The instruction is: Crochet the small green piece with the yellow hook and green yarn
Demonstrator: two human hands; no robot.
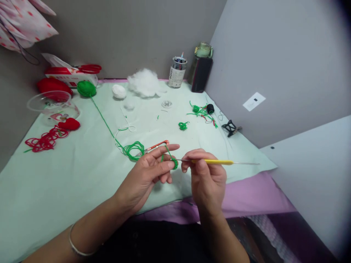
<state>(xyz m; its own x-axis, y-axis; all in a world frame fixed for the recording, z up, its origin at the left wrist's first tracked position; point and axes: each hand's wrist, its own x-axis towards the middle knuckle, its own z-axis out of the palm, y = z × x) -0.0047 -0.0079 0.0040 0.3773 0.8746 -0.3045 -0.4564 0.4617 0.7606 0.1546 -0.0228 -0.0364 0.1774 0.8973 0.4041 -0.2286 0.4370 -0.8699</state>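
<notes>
We see the spotted cloth (pixel 26 23) cut off by the top left edge. The print on the jar (pixel 177 74) is too small for us to read, the black phone (pixel 202 75) hides part of the green bottle (pixel 203 51), and both our forearms run out of view.

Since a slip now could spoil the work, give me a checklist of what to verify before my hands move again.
1. Yellow-handled hook gripped by right hand: ok.
2. Green piece pinched in left hand: ok.
3. Hook tip properly inside a stitch: cannot tell, too small.
4. Orange-handled snips clear of the green yarn loops: not ok, they overlap.
5. Green loops free of knots: cannot tell.
</notes>
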